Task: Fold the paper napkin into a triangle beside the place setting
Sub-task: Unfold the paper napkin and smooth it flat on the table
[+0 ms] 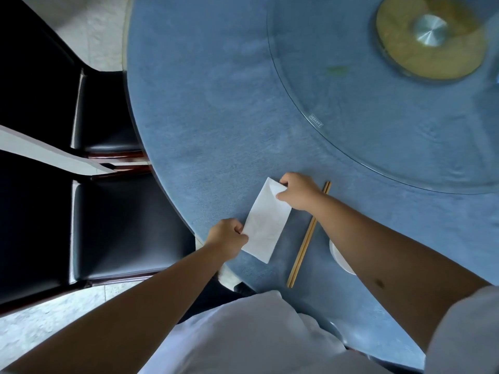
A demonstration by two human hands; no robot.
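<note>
Napkin (266, 221) flat on counter (216, 117), long axis spanning both hands. Left hand (228, 237) pinches near end, right hand (298, 191) pinches far corner. Chopsticks (307, 237) just right, parallel.

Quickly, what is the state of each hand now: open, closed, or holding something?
Left hand: closed, pinching the near end of the white rectangular paper napkin.
Right hand: closed, pinching the napkin's far corner.

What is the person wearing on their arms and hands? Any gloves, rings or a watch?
Both forearms are bare. The left hand and right hand show no gloves, rings or watch. A short white sleeve covers the right upper arm, matching the white shirt.
</note>
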